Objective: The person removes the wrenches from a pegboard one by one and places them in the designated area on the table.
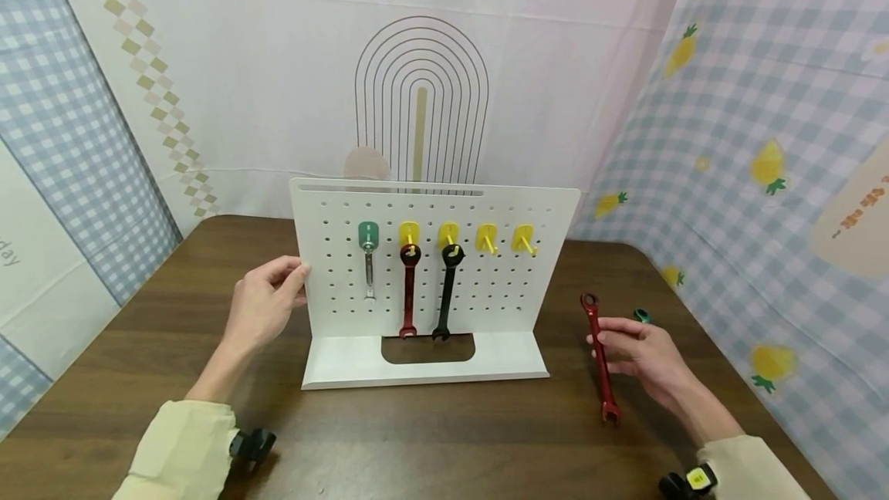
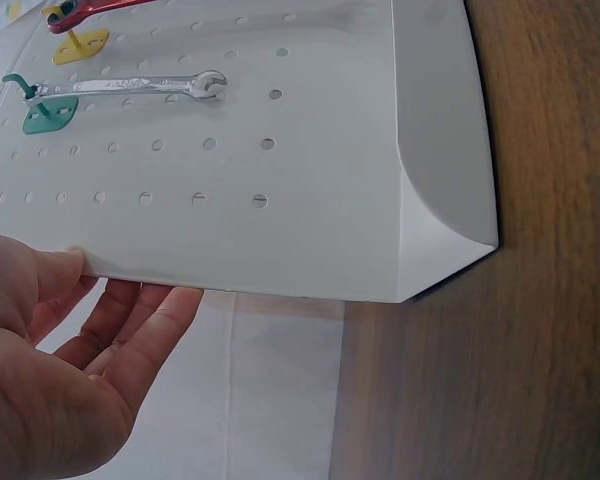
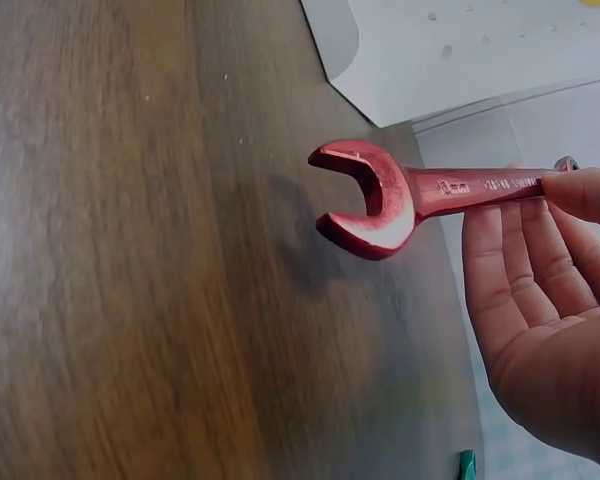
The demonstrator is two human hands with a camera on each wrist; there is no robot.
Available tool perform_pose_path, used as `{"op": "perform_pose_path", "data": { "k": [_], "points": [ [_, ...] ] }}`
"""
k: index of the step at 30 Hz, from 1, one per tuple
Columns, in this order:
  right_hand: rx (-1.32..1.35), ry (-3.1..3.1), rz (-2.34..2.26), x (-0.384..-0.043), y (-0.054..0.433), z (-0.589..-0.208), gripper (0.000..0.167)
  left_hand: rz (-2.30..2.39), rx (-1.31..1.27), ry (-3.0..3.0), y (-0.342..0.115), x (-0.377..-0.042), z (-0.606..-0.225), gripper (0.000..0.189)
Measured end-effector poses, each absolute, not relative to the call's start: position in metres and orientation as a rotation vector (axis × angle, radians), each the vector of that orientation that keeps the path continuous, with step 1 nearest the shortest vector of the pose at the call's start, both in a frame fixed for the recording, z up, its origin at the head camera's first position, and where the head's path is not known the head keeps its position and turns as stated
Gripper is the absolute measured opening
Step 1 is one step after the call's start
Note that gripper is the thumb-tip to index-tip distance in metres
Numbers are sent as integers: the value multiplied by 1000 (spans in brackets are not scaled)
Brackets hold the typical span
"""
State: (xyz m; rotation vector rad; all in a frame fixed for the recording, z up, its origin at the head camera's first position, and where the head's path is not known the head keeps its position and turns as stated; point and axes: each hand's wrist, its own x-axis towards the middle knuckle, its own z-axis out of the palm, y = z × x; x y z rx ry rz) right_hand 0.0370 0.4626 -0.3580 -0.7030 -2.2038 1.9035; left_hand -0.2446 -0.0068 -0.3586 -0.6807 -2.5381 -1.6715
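My left hand (image 1: 262, 305) pinches the left edge of a white pegboard (image 1: 342, 361), thumb on the front face and fingers behind. My right hand (image 1: 647, 357) pinches a red combination wrench (image 1: 601, 376) between thumb and fingers, right of the board. In the right wrist view its open-end head (image 3: 385, 205) points away from the hand, above the table. On the board, a small silver wrench (image 1: 370, 272) hangs from a green hook (image 1: 368, 233). Another red wrench (image 1: 409, 292) and a black wrench (image 1: 447, 292) hang from yellow hooks beside it.
Two more yellow hooks, one left (image 1: 487, 236) and one right (image 1: 523, 238), hold nothing. A green object (image 1: 642, 315) lies on the brown wooden table (image 1: 389, 438) behind my right hand, partly hidden. Patterned cloth (image 1: 556, 83) hangs behind and along both sides.
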Motion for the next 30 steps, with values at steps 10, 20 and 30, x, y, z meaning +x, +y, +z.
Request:
{"op": "perform_pose_path", "data": {
  "k": [10,20,30],
  "points": [
    [-731,-2198,1895,41,470,-359,17,-1667,-682,-2534,-6,-244,-358,33],
    [-754,-2183,1899,44,477,-362,17,-1680,-672,-2542,-7,-244,-358,34],
    [-796,-2183,1889,48,483,-364,17,-1680,-676,-2532,-7,-244,-358,34]
  ]
}}
